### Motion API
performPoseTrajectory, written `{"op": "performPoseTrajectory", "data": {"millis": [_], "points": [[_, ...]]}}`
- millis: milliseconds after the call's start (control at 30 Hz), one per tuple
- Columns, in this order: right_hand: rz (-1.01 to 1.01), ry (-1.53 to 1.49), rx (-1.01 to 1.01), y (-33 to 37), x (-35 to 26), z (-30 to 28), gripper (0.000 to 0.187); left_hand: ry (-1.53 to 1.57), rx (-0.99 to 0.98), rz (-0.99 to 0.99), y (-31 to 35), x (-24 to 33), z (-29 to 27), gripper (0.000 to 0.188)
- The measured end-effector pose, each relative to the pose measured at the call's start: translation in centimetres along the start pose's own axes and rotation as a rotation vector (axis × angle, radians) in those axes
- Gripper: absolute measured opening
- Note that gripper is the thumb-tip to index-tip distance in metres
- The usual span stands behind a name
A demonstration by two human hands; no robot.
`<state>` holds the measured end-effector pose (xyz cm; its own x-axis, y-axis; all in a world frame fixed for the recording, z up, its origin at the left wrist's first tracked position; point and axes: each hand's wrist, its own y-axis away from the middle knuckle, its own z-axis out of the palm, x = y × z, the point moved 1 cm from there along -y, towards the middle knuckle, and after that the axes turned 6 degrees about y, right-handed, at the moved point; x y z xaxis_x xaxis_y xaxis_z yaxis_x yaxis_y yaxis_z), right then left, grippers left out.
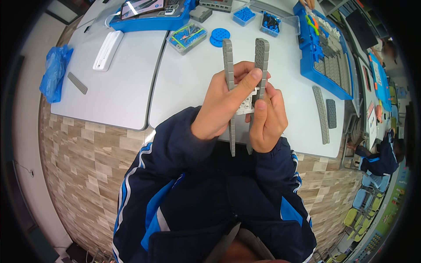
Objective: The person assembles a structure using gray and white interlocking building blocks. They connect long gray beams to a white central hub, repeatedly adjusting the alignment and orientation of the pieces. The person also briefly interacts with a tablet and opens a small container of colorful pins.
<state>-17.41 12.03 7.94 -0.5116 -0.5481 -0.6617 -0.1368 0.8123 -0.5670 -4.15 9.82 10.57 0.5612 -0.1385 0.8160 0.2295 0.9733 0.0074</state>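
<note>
Over the near edge of the white table, both hands hold up one assembly of building parts. Two long grey perforated beams [262,55] run side by side, with a white perforated connector block [245,105] between them. My left hand [223,98] wraps the left beam, its thumb reaching across to press on the right beam. My right hand [267,120] grips the right beam and the block from the other side, thumb up. The fingers behind the beams are partly hidden. The lower beam ends hang toward my jacket.
Ahead lie blue round plates [219,37], a clear parts box [187,38] and small bins of blue pegs [244,16]. At right stand a blue parts case [326,65] and loose grey beams [321,114]. A white box [108,50] and blue bag [56,74] are left.
</note>
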Motion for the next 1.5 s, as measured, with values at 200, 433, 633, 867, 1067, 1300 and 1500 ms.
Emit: {"op": "performPoseTrajectory", "data": {"millis": [200, 433, 633, 867, 1067, 1300, 1500], "points": [[-0.059, 0.041, 0.020, -0.4, 1.0, 0.1, 0.038, 0.030, 0.000, -0.006, -0.6, -0.4, 0.2, 0.036], [-0.194, 0.164, 0.057, -0.8, 1.0, -0.2, 0.056, 0.014, -0.002, 0.000, -1.0, -1.4, -0.2, 0.034], [-0.127, 0.241, 0.019, -0.5, 0.5, 0.0, 0.050, -0.001, 0.019, -0.055, -1.4, -2.2, -1.0, 0.034], [-0.109, 0.269, -0.004, -0.4, 0.3, 0.0, 0.051, 0.135, 0.088, -0.042, -1.1, -2.3, -0.8, 0.029], [-0.130, 0.174, 0.000, -0.4, 0.3, 0.6, 0.059, 0.173, 0.151, 0.007, -0.8, -1.8, 0.0, 0.028], [0.105, -0.052, -0.269, -0.4, -0.7, 0.0, 0.082, -0.119, 0.164, 0.134, -0.9, -1.4, -0.7, 0.033], [0.132, 0.012, -0.257, -0.8, -1.3, -0.6, 0.071, -0.223, 0.177, 0.320, -0.9, -1.2, -0.1, 0.033]]}}
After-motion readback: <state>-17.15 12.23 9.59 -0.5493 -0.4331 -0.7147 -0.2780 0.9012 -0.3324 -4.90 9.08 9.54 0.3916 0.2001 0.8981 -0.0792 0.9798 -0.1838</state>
